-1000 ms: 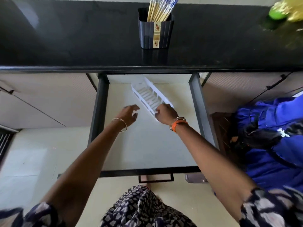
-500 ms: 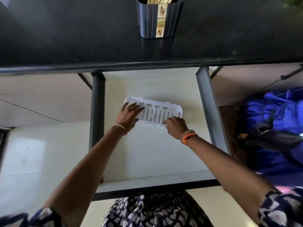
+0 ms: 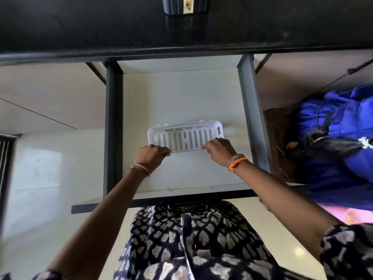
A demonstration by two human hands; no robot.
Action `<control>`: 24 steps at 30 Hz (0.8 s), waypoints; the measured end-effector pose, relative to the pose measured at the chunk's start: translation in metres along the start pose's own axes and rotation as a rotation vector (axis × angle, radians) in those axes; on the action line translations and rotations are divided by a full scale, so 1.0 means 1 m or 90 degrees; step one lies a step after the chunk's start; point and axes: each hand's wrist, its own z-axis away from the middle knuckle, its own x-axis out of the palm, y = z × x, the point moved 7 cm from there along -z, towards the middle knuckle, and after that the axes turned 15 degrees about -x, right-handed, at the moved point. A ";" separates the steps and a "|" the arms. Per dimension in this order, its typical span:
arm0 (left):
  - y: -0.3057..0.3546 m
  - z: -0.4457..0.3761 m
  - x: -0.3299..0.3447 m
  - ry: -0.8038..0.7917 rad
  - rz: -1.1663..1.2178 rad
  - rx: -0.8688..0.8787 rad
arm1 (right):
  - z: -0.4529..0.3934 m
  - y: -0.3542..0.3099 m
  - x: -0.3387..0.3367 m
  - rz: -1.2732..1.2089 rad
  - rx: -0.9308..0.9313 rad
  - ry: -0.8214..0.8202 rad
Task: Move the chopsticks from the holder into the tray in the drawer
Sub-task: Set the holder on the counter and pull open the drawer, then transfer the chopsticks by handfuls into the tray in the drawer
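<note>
A white slotted plastic tray (image 3: 184, 136) lies crosswise in the middle of the open drawer (image 3: 201, 98). My left hand (image 3: 150, 156) grips its near left corner. The near right corner is pinched by my right hand (image 3: 219, 149). Only the bottom of the dark chopstick holder (image 3: 186, 6) shows, on the black countertop (image 3: 80, 27) at the top edge. The chopsticks themselves are out of view.
Dark drawer side rails (image 3: 113, 128) run on both sides. A blue bag (image 3: 339, 138) sits on a chair to the right of the drawer. My patterned clothing (image 3: 191, 239) is right against the drawer front.
The tray has turned from diagonal to crosswise and been drawn toward the drawer's front. Both hands now grip its near edge. The view has tilted down, cutting off the chopsticks.
</note>
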 end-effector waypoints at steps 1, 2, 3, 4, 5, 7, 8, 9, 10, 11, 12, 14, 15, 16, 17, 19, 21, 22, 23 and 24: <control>0.000 0.000 0.001 -0.002 -0.001 -0.005 | 0.001 0.000 0.001 -0.002 -0.003 -0.004; 0.000 0.000 0.002 -0.007 -0.003 -0.008 | 0.002 0.000 0.002 -0.001 -0.004 -0.008; 0.000 0.000 0.003 -0.012 -0.008 -0.010 | 0.003 0.000 0.003 0.001 -0.003 -0.012; 0.000 0.000 0.003 -0.015 -0.012 -0.010 | 0.003 0.000 0.003 0.002 -0.005 -0.013; 0.001 -0.001 0.003 -0.018 -0.016 -0.008 | 0.003 0.000 0.002 0.000 -0.009 -0.017; 0.004 -0.001 -0.001 -0.031 -0.026 0.007 | 0.002 -0.002 -0.002 -0.010 -0.023 -0.029; 0.006 -0.001 -0.004 -0.035 -0.025 0.012 | 0.001 -0.005 -0.008 -0.015 -0.032 -0.029; 0.008 -0.003 -0.013 -0.029 -0.012 0.013 | 0.000 -0.008 -0.020 -0.018 -0.043 -0.014; 0.009 -0.006 -0.025 -0.013 0.016 0.008 | -0.002 -0.009 -0.037 -0.023 -0.049 0.019; 0.011 -0.011 -0.042 0.014 0.054 0.003 | -0.005 -0.009 -0.060 -0.039 -0.048 0.066; 0.015 -0.018 -0.063 0.048 0.091 0.004 | -0.010 -0.006 -0.087 -0.065 -0.044 0.121; 0.027 -0.038 -0.111 0.127 0.135 0.029 | -0.021 0.005 -0.146 -0.123 -0.040 0.243; 0.035 -0.051 -0.138 0.170 0.148 0.043 | -0.027 0.012 -0.179 -0.154 -0.040 0.315; 0.043 -0.064 -0.166 0.215 0.161 0.053 | -0.034 0.020 -0.212 -0.192 -0.039 0.391; 0.051 -0.078 -0.196 0.260 0.175 0.059 | -0.040 0.028 -0.245 -0.228 -0.041 0.470; 0.065 -0.104 -0.248 0.334 0.211 0.049 | -0.053 0.047 -0.299 -0.296 -0.035 0.600; 0.077 -0.129 -0.289 0.379 0.244 0.041 | -0.073 0.072 -0.338 -0.373 0.004 0.679; 0.085 -0.142 -0.305 0.388 0.241 0.047 | -0.084 0.086 -0.353 -0.409 0.034 0.707; 0.092 -0.153 -0.315 0.386 0.227 0.055 | -0.096 0.100 -0.363 -0.438 0.070 0.726; 0.099 -0.164 -0.324 0.381 0.214 0.065 | -0.107 0.112 -0.373 -0.460 0.102 0.745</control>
